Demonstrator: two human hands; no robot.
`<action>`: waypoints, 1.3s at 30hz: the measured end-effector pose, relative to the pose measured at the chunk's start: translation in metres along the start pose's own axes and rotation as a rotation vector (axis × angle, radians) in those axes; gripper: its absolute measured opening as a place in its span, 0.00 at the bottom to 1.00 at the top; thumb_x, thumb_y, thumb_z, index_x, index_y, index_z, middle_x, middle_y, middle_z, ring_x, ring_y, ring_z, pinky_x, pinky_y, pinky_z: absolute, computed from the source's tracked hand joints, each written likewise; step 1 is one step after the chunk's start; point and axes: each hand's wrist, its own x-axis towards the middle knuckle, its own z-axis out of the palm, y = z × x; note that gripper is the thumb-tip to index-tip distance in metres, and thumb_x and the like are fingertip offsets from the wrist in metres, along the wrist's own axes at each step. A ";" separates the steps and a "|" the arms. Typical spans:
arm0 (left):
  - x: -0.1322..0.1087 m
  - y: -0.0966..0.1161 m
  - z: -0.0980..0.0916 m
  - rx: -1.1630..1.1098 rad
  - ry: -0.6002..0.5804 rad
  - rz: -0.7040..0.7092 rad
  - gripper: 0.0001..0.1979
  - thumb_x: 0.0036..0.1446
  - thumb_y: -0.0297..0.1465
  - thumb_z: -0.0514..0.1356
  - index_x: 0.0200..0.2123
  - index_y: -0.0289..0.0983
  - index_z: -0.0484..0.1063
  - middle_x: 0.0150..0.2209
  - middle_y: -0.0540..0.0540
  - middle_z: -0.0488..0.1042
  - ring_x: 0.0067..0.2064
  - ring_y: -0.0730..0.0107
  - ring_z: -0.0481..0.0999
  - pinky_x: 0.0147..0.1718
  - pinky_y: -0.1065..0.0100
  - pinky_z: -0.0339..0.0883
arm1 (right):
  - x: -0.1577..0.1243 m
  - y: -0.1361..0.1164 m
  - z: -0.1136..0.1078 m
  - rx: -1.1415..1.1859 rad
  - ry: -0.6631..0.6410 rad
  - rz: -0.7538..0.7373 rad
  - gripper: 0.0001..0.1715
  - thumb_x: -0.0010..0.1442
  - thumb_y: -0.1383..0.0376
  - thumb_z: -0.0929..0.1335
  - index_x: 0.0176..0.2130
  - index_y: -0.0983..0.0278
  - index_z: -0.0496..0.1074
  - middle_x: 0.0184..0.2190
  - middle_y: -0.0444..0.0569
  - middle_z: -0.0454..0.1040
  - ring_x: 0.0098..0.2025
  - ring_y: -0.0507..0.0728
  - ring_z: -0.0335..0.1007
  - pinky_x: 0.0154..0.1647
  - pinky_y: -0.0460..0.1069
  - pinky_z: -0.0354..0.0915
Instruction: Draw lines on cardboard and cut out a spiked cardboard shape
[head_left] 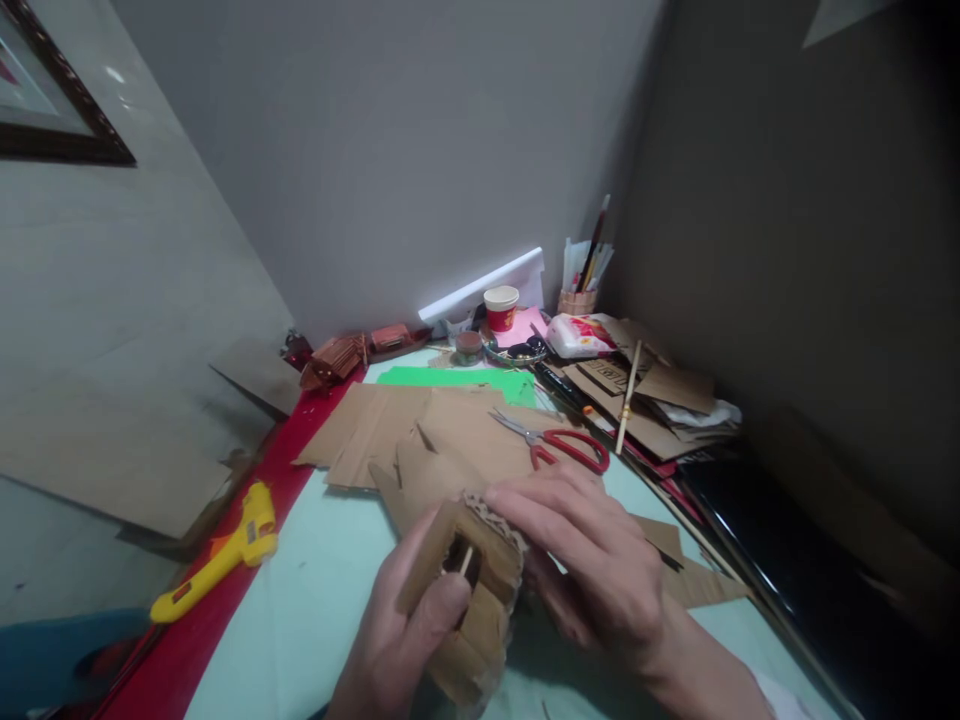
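Note:
My left hand [409, 610] grips a small box-like cardboard piece [484, 625] low in the middle of the view. Its thumb reaches into a dark opening in the top, beside a short pale stick [467, 562]. Against the far right side of the piece, where a corrugated edge shows, my right hand [592, 560] is closed with its fingertips pressed on it; part of that grip is hidden. Just beyond the hands lies cut cardboard with pointed tips [427, 475]. Red-handled scissors [555, 440] rest on the cardboard sheets [397, 420], blades partly apart.
A yellow glue gun [225, 560] lies on the red cloth [277, 520] at the left. Green paper [457, 380], a red and white cup [501, 310] and a pen holder [577, 300] are at the back. Stacked cardboard [652, 400] and a glossy black object [765, 540] line the right side.

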 end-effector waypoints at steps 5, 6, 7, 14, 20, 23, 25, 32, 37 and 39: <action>-0.001 0.000 0.001 0.051 0.037 -0.006 0.27 0.63 0.49 0.59 0.57 0.37 0.72 0.50 0.41 0.78 0.51 0.52 0.76 0.46 0.62 0.70 | 0.001 -0.001 -0.001 0.002 -0.011 0.012 0.19 0.58 0.81 0.65 0.49 0.77 0.73 0.38 0.63 0.81 0.39 0.61 0.76 0.38 0.55 0.72; -0.001 -0.001 0.001 0.065 0.048 -0.013 0.27 0.63 0.49 0.58 0.57 0.37 0.72 0.51 0.41 0.78 0.52 0.52 0.76 0.46 0.62 0.70 | 0.001 -0.001 -0.001 0.000 -0.007 0.014 0.19 0.58 0.81 0.64 0.49 0.77 0.74 0.38 0.62 0.81 0.38 0.61 0.77 0.38 0.55 0.72; -0.002 -0.002 0.001 0.085 0.071 -0.017 0.27 0.62 0.49 0.59 0.57 0.37 0.72 0.51 0.41 0.79 0.52 0.52 0.76 0.46 0.63 0.70 | 0.001 -0.001 -0.001 -0.002 -0.005 0.014 0.19 0.58 0.81 0.64 0.49 0.76 0.74 0.38 0.62 0.81 0.38 0.61 0.77 0.38 0.55 0.72; -0.004 -0.007 0.004 0.375 0.447 0.103 0.29 0.58 0.49 0.63 0.58 0.40 0.69 0.57 0.42 0.74 0.58 0.52 0.72 0.56 0.60 0.65 | 0.007 -0.001 0.005 0.031 0.018 0.089 0.21 0.60 0.80 0.63 0.51 0.71 0.72 0.41 0.58 0.82 0.40 0.58 0.79 0.40 0.53 0.72; -0.002 -0.015 0.004 0.550 0.571 0.269 0.25 0.61 0.44 0.62 0.59 0.43 0.67 0.57 0.42 0.71 0.58 0.52 0.71 0.56 0.57 0.64 | 0.014 -0.004 0.000 0.212 0.014 0.148 0.26 0.59 0.79 0.62 0.54 0.68 0.74 0.47 0.59 0.82 0.47 0.57 0.80 0.49 0.54 0.74; -0.001 -0.019 0.004 0.620 0.604 0.339 0.24 0.62 0.42 0.61 0.59 0.43 0.66 0.57 0.43 0.70 0.59 0.55 0.69 0.56 0.58 0.64 | 0.012 -0.003 0.001 0.209 0.019 0.128 0.23 0.60 0.78 0.65 0.54 0.70 0.75 0.46 0.60 0.83 0.47 0.58 0.81 0.50 0.53 0.76; 0.000 -0.021 0.005 0.633 0.607 0.349 0.23 0.63 0.41 0.60 0.59 0.43 0.66 0.57 0.42 0.70 0.59 0.55 0.69 0.56 0.58 0.65 | 0.008 -0.002 0.005 0.142 0.048 0.100 0.23 0.61 0.79 0.67 0.54 0.69 0.75 0.45 0.59 0.84 0.45 0.58 0.82 0.49 0.51 0.76; 0.002 -0.024 0.006 0.572 0.621 0.301 0.21 0.63 0.43 0.60 0.56 0.41 0.68 0.55 0.41 0.71 0.58 0.53 0.71 0.55 0.57 0.66 | -0.001 0.000 0.019 0.091 0.103 0.048 0.24 0.60 0.82 0.66 0.54 0.69 0.74 0.40 0.60 0.85 0.40 0.60 0.84 0.41 0.52 0.79; 0.004 -0.028 0.006 0.529 0.619 0.272 0.29 0.60 0.49 0.61 0.59 0.40 0.67 0.58 0.38 0.70 0.61 0.47 0.70 0.57 0.53 0.66 | 0.000 0.002 0.019 0.153 0.165 0.159 0.22 0.62 0.79 0.67 0.52 0.64 0.78 0.41 0.55 0.85 0.41 0.59 0.84 0.42 0.51 0.79; 0.003 -0.031 0.005 0.492 0.562 0.284 0.34 0.59 0.51 0.62 0.62 0.40 0.64 0.60 0.37 0.68 0.61 0.45 0.69 0.58 0.51 0.66 | -0.001 0.006 0.019 0.181 0.188 0.305 0.18 0.64 0.75 0.67 0.49 0.62 0.81 0.40 0.53 0.86 0.39 0.58 0.84 0.42 0.51 0.79</action>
